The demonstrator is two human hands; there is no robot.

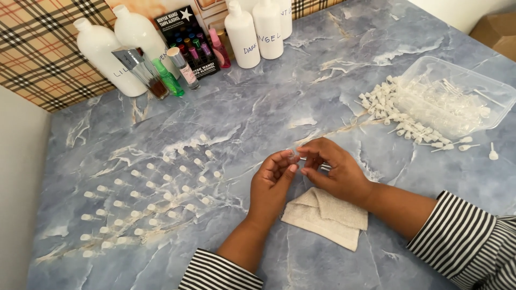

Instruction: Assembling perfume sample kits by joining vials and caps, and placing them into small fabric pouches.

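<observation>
Folded cloth (327, 216), vial (292, 157) btwn both hands' fingers (283, 167)

Bare tabletop (301, 86) ahead; vial rows (150, 198) crowd left, plastic tray (457, 91) right.

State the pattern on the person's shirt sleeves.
Black and white stripes on both shirt sleeves, seen clearly in the head view.

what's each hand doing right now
Left hand: fingertips pinched on a small clear vial.
Right hand: fingertips closed on the same vial, above the folded cloth.
</observation>
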